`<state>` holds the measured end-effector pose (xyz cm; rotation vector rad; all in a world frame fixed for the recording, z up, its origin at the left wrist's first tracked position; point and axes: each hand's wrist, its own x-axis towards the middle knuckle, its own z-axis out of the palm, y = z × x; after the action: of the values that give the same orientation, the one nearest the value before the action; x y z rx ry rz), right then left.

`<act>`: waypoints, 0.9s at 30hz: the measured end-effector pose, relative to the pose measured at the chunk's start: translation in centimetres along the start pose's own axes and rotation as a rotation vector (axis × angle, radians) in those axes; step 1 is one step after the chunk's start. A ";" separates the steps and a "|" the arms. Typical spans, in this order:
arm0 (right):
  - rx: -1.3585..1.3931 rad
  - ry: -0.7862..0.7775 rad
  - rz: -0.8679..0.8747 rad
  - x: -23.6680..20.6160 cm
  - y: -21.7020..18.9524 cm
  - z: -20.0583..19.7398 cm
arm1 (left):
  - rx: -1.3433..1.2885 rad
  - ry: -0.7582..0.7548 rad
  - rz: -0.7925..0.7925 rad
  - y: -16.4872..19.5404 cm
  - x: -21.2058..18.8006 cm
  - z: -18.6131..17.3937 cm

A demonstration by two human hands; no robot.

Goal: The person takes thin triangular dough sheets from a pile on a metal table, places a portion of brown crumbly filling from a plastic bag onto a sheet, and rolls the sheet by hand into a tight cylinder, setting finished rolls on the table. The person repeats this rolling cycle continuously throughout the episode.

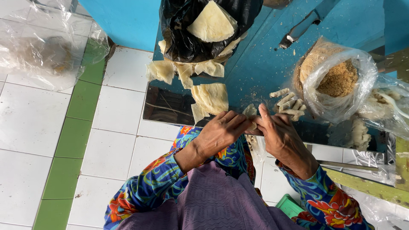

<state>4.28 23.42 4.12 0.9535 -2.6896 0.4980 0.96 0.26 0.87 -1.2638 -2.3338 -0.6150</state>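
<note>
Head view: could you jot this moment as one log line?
left hand and right hand: pinching a small wrapper piece | beside: finished rolls, bag of brown filling | surface: blue table

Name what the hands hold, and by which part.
Both the left hand and right hand pinch one small pale wrapper piece at its lower end.

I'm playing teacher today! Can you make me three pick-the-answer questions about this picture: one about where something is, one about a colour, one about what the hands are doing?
1. Where are the finished rolls?
A. on the floor
B. on the table, beside the bag of crumbs
C. in the black bag

2. What colour is the table?
A. red
B. blue
C. yellow

3. The left hand and right hand are:
A. together, pinching a small piece of wrapper
B. far apart
C. holding a knife

Answers: B, they lie by the bag; B, its top shows blue; A, the fingers meet on it.
</note>
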 end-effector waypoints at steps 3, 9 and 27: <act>-0.012 0.024 0.007 0.0 0.0 -0.1 | 0.012 0.026 0.025 -0.1 -0.2 0.1; 0.031 0.075 0.031 -0.2 -0.5 -0.2 | 0.068 0.068 0.127 -0.7 -0.2 0.5; 0.214 0.135 0.136 2.3 -0.7 -0.1 | 0.055 0.008 -0.014 1.3 1.1 0.3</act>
<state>3.01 21.63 5.15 0.7594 -2.6283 0.8614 1.48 1.83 1.52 -1.2200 -2.3389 -0.5556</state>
